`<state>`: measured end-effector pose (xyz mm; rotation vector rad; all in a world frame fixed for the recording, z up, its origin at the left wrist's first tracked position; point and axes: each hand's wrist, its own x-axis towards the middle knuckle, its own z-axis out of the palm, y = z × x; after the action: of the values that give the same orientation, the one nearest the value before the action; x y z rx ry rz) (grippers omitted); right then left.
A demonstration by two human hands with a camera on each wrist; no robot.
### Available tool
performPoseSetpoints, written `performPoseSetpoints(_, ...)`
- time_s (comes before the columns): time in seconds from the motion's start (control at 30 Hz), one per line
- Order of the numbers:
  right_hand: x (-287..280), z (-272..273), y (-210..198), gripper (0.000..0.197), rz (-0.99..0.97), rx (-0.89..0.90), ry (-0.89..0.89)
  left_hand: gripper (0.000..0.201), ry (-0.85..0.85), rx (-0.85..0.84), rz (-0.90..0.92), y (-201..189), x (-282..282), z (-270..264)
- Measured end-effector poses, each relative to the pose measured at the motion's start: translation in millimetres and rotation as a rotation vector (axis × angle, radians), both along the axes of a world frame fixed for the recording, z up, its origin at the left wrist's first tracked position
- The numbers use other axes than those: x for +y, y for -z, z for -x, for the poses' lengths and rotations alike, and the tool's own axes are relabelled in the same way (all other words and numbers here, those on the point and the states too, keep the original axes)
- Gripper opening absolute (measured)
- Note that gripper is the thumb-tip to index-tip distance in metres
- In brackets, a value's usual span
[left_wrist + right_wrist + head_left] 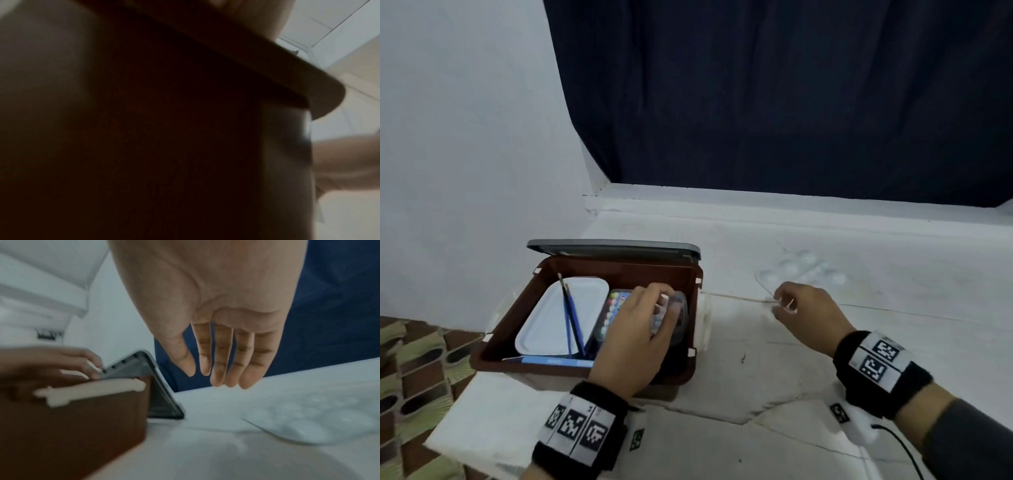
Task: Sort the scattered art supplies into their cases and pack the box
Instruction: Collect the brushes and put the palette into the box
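The brown box [493,342] stands open on the white table, its grey lid [613,246] tipped back. Inside lie a white tray [544,329], two blue brushes [571,318] and a paint set [614,308] with coloured pots. My left hand [659,308] reaches into the box's right side, fingers curled over a clear dark-rimmed case [680,322]. My right hand [780,305] hovers right of the box, just before a clear palette [804,270]. In the right wrist view its fingers [223,363] hang straight and hold nothing above the palette [312,423]. The left wrist view shows only the dark box wall [164,146].
A white latch [92,391] sits on the box's right side. A dark blue curtain [791,102] hangs behind the table and a white wall stands on the left. Patterned floor [410,377] shows past the table's left edge. A flat blue item [551,360] lies along the box's front wall.
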<state>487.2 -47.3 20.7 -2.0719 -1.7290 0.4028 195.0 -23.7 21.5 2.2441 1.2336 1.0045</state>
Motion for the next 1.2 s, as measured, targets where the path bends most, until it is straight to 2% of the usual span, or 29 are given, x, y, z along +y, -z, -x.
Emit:
performPoseSetpoints(0.1,15,-28,27,0.033,0.171,-0.159,-0.037,0.017,-0.041,0.035,0.046,-3,-2,1)
performPoseSetpoints(0.23,30,-51,45,0.049,0.334,-0.226,-0.095,0.017,-0.016,0.081,0.030,-4,-4,-3)
performPoseSetpoints(0.37,32,-53,50,0.046,0.326,-0.217,-0.108,0.018,-0.053,0.093,0.025,-3,-5,-2)
performPoseSetpoints(0.53,0,-39,45,0.045,0.229,-0.222,-0.120,0.013,-0.067,0.077,0.020,-2,-5,-3)
performPoseSetpoints(0.67,-25,-36,53,0.074,0.234,-0.371,-0.134,0.010,-0.064,0.048,0.033,-1,-2,-4)
performPoseSetpoints(0.8,-32,-35,60,0.102,0.333,-0.343,-0.219,0.008,-0.055,0.045,0.032,0,-2,-4)
performPoseSetpoints(0.87,-30,-35,60,0.099,0.355,-0.346,-0.238,0.008,-0.051,0.047,0.036,-1,-2,-4)
performPoseSetpoints(1.07,-31,-40,53,0.063,0.237,-0.455,-0.380,0.008,-0.080,0.057,0.035,-2,-4,-4)
performPoseSetpoints(1.13,-34,-38,47,0.058,0.188,-0.389,-0.359,0.009,-0.087,0.053,0.030,-2,-4,-4)
performPoseSetpoints(1.2,-36,-37,34,0.048,0.092,-0.234,-0.321,0.010,-0.088,0.045,0.021,-2,-5,-4)
